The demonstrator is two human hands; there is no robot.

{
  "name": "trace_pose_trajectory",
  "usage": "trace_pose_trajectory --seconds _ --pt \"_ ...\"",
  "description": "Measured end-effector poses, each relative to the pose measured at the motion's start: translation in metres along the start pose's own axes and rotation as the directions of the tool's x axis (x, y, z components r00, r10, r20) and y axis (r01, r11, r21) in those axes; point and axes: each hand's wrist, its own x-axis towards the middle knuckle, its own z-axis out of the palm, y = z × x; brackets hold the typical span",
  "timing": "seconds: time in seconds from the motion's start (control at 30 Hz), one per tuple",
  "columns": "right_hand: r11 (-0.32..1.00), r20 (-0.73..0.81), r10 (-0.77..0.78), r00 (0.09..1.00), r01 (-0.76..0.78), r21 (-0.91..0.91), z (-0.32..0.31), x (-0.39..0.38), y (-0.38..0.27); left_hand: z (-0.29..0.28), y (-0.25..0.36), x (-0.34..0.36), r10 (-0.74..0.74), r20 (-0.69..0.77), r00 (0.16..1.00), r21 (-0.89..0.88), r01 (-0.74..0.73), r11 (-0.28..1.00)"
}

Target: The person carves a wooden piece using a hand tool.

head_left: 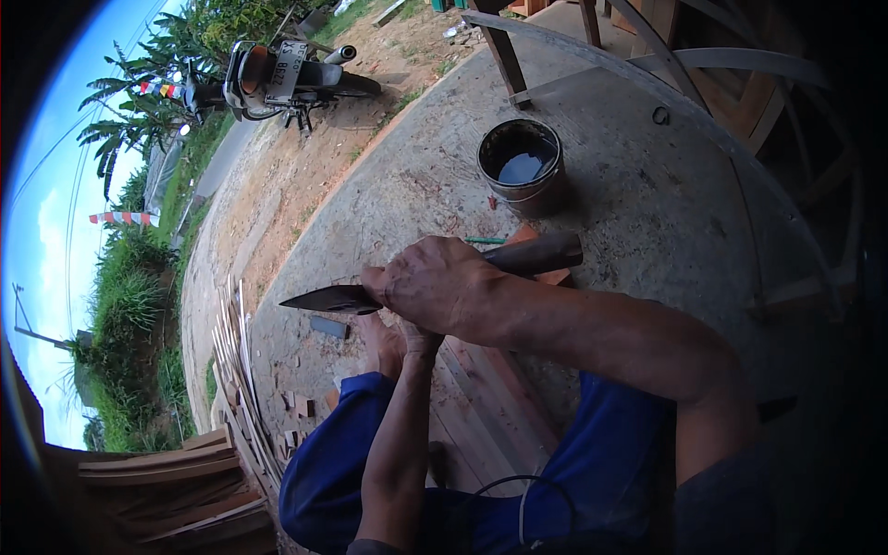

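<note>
My right hand (433, 282) is closed around a knife (328, 299) with a broad, dark, pointed blade. The blade sticks out to the left of my fist. To the right, roughly in line with it, a thick dark rounded shaft (546, 252) shows past my wrist; whether it is the knife's handle I cannot tell. My left hand (421, 339) is beneath the right one, its fingers hidden. Just below the blade, a blue-grey block (329, 326) like a whetstone lies on the concrete, near my bare foot (381, 344).
A bucket (521, 166) of dark liquid stands ahead. Beside my hands lie a thin green stick (484, 240) and an orange-brown block (555, 277). Wooden boards (481, 388) lie between my legs; long strips (242, 370) are at left. A motorbike (287, 79) stands beyond the concrete.
</note>
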Motion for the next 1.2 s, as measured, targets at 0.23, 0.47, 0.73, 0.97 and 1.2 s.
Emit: trace_pose_trajectory --seconds 0.23,0.47,0.73,0.97,1.2 --pt "0.993 0.159 0.040 0.987 -0.057 0.099 -0.002 0.005 0.026 -0.015 0.029 0.003 -0.039 0.019 0.999 -0.157 0.042 0.987" --pt "0.784 0.060 0.386 0.920 -0.362 0.504 0.065 -0.126 0.146 -0.005 0.049 -0.002 -0.393 0.045 0.919 0.025 0.392 0.920" --pt "0.098 0.297 0.867 0.401 -0.721 0.685 0.203 -0.294 0.137 0.026 -0.001 -0.046 -0.528 0.048 0.848 0.008 0.528 0.849" --pt "-0.313 0.531 0.800 0.279 -0.561 0.766 0.274 -0.338 0.110 0.041 -0.001 -0.050 -0.593 0.011 0.805 -0.020 0.593 0.805" --pt "-0.157 0.508 0.805 0.306 -0.716 0.680 0.295 -0.349 0.115 0.035 0.002 -0.057 -0.559 0.036 0.828 -0.098 0.560 0.823"
